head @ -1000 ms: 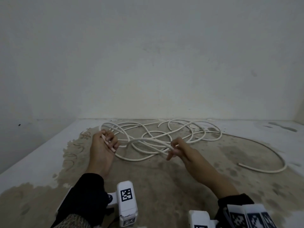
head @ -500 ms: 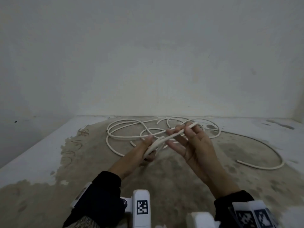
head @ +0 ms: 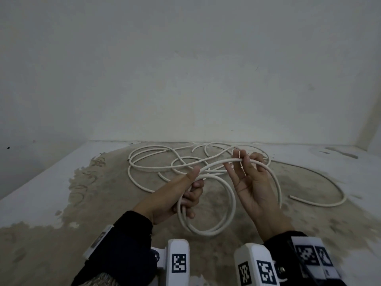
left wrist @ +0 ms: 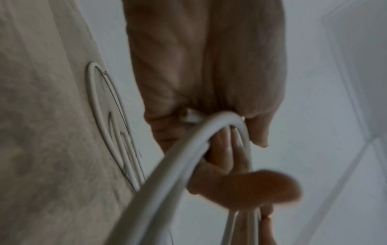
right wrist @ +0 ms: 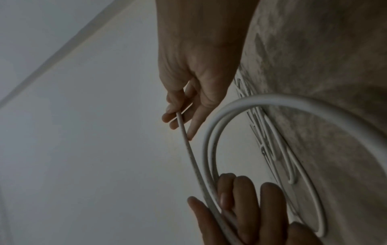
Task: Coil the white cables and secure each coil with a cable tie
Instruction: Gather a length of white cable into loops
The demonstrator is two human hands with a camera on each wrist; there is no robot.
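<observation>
A long white cable (head: 165, 162) lies in loose tangled loops on the stained floor by the wall. My left hand (head: 191, 195) grips two or three turns of it, and they hang below as a round coil (head: 208, 231). My right hand (head: 240, 162), palm toward me, pinches the strand that runs from the left hand up and back toward the tangle. In the left wrist view the curled fingers (left wrist: 222, 145) wrap the cable (left wrist: 188, 149). From the right wrist, the fingertips (right wrist: 173, 116) pinch the thin strand (right wrist: 188, 149), with the coil (right wrist: 272, 99) held by the left hand (right wrist: 240, 207) below.
A plain wall (head: 185, 79) rises just behind the tangle, with a corner at the far right. A wide arc of cable (head: 329, 203) ends in a free tip on the right. The floor (head: 103, 203) is patchy brown in the middle and pale at the sides.
The hands came together from being apart with a strand stretched between them. A new loop has passed into the left hand, the coil hangs lower, and the right hand holds a fresh stretch.
</observation>
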